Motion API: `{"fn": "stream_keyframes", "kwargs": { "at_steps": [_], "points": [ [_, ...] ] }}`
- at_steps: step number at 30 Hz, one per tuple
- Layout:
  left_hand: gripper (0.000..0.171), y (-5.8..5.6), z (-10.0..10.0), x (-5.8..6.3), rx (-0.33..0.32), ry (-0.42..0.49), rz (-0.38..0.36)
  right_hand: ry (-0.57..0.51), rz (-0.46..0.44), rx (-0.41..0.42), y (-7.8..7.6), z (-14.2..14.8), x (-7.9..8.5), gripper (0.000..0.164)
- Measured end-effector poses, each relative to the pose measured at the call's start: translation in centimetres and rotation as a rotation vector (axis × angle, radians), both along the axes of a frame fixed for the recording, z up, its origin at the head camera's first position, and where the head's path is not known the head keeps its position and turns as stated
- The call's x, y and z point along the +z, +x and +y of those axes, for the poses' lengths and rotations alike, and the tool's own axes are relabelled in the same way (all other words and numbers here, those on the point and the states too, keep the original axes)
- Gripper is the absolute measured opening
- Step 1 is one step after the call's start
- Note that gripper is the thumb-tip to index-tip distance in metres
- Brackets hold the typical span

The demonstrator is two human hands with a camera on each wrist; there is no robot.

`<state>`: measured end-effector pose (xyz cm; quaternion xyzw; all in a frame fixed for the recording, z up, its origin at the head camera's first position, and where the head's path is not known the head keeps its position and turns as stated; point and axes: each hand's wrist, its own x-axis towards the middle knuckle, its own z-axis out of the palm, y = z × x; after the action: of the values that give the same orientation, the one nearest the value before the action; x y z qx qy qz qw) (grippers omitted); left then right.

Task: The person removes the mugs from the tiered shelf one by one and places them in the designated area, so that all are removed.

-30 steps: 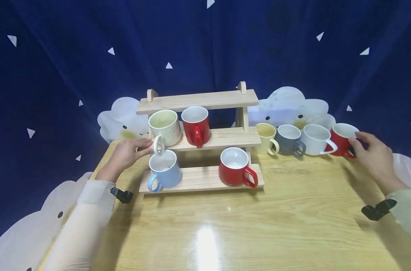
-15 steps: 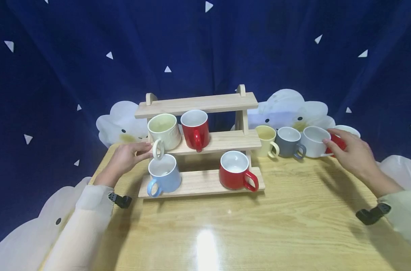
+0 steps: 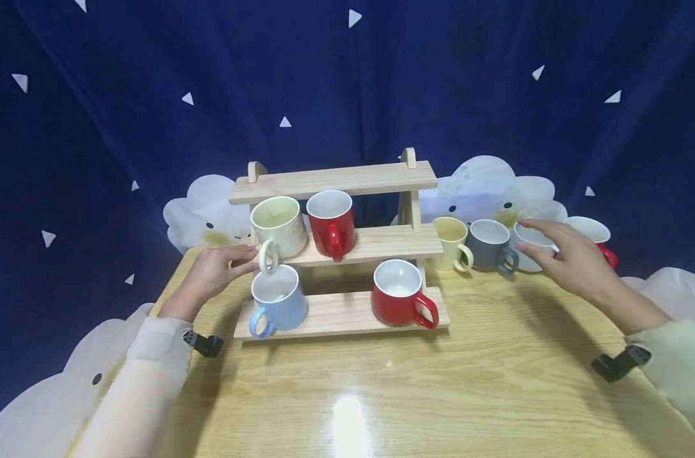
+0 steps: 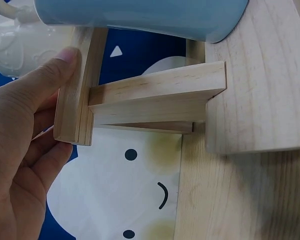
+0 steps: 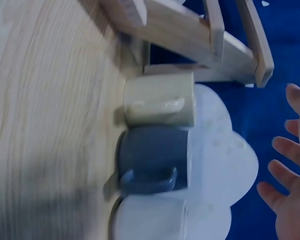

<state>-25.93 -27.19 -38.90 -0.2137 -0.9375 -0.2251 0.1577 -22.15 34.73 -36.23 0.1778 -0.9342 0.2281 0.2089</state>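
Note:
My left hand (image 3: 212,273) grips the left end of the middle shelf (image 3: 390,243) of a wooden tiered rack, thumb on top and fingers beneath, as the left wrist view shows. Beside it on that shelf stand a cream mug (image 3: 284,232) and a red mug (image 3: 334,230). A light blue mug (image 3: 288,308) and a wide red mug (image 3: 390,302) sit on the bottom shelf (image 3: 338,315). My right hand (image 3: 576,261) hovers over the white mug (image 3: 531,235) with fingers spread. In the right wrist view the right hand (image 5: 292,160) holds nothing and is apart from the mugs.
Right of the rack, a yellow mug (image 3: 449,248), a grey mug (image 3: 486,253), the white mug and another red mug (image 3: 589,228) stand in a row on the wooden table (image 3: 496,369). A blue curtain (image 3: 336,70) with cloud shapes hangs behind.
My right hand has left the far-right red mug and moved left, past its side, to above the white mug. The left hand keeps its hold on the rack.

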Motion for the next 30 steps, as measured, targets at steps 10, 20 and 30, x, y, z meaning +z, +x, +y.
{"fn": "stream_keyframes", "kwargs": {
  "at_steps": [10, 20, 30],
  "points": [
    [0.039, 0.2, -0.1, -0.1, 0.001, -0.001, -0.002, 0.057, -0.033, 0.158, -0.2, -3.8, 1.4, 0.051],
    [0.039, 0.3, 0.1, 0.1, 0.003, -0.006, -0.001, 0.097, -0.019, 0.206, -0.1, -7.6, 2.9, 0.053],
    [0.039, 0.2, 0.1, 0.1, 0.012, -0.009, -0.02, 0.112, -0.029, 0.277, -0.2, -10.9, 3.2, 0.052]
  ]
}}
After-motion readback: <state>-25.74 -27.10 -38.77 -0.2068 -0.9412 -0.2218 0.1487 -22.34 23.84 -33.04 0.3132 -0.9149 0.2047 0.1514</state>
